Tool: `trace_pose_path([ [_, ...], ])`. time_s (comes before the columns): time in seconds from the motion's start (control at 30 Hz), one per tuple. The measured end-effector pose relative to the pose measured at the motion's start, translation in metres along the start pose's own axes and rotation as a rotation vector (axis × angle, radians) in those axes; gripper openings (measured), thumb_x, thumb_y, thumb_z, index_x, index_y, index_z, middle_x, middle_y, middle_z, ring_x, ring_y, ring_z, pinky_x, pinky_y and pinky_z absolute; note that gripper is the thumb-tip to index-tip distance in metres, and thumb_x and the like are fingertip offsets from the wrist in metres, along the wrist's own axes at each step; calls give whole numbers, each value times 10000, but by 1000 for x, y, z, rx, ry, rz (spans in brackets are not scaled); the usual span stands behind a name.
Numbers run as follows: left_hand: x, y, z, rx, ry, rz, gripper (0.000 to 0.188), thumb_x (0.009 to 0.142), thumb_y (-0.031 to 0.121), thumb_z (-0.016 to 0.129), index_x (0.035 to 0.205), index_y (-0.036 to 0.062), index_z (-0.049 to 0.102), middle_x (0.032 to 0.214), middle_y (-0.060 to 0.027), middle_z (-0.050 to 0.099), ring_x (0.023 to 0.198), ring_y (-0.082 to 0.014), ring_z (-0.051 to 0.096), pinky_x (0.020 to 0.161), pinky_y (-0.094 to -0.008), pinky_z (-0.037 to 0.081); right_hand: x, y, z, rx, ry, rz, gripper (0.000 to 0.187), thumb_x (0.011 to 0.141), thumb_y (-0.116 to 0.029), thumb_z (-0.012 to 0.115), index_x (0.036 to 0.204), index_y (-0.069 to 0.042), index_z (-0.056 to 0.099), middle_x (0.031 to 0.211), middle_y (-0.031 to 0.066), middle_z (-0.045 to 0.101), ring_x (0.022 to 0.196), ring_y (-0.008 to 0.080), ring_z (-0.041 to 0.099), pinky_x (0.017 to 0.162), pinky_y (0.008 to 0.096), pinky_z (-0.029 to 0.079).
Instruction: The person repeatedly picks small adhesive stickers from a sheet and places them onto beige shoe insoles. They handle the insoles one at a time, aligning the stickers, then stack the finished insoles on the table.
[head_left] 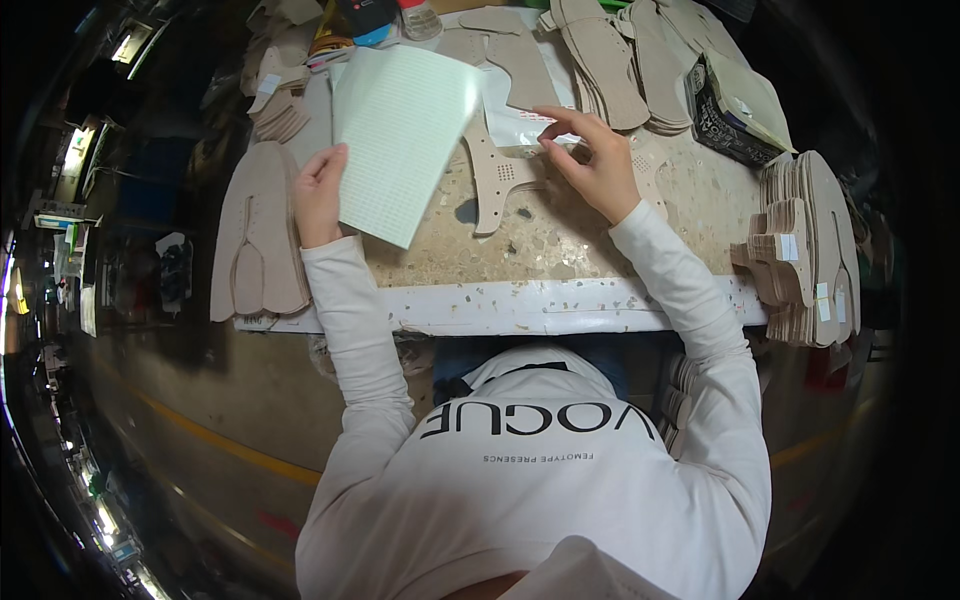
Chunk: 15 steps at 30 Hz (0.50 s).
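Note:
My left hand (320,195) grips the lower left edge of a pale green sheet (405,140) covered with rows of small marks, and holds it tilted over the table. My right hand (598,168) hovers right of the sheet, its index finger extended and its thumb drawn close to another fingertip. Whatever may be in that pinch is too small to make out. Below and between the hands lies a flat beige cut piece (492,185) with punched holes, partly behind the sheet. Another perforated beige piece (648,170) shows partly behind my right wrist.
Stacks of beige cut pieces stand at the left (258,235), far side (600,65) and right (815,250) of the worn table (440,265). A black patterned box (725,115) sits at the far right. A clear bottle (420,20) with a red cap stands at the back.

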<state>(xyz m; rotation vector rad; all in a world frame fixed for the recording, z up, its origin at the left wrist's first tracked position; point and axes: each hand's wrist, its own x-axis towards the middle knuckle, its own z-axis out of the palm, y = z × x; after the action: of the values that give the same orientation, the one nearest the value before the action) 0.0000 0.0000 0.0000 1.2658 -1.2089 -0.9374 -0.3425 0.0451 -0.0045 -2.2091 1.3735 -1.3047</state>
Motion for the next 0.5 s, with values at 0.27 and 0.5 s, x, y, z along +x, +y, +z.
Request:
trace_pose_path([
  [0.27, -6, -2, 12, -180, 71, -7, 179, 918, 106, 663, 1019, -40, 686, 951, -62, 688, 845, -95, 609, 770, -215, 472, -5, -3, 2, -13, -351, -63, 634, 811, -112, 709, 1393, -202, 474, 895, 63, 686, 843, 261, 653, 763, 385, 535],
  [0.5, -6, 4, 11, -115, 86, -19, 187, 915, 105, 666, 1029, -41, 686, 951, -70, 688, 839, -102, 612, 766, -216, 475, 3, 1, 7, -64, -418, -77, 641, 844, -117, 684, 1419, -252, 434, 864, 77, 700, 771, 273, 678, 703, 391, 545],
])
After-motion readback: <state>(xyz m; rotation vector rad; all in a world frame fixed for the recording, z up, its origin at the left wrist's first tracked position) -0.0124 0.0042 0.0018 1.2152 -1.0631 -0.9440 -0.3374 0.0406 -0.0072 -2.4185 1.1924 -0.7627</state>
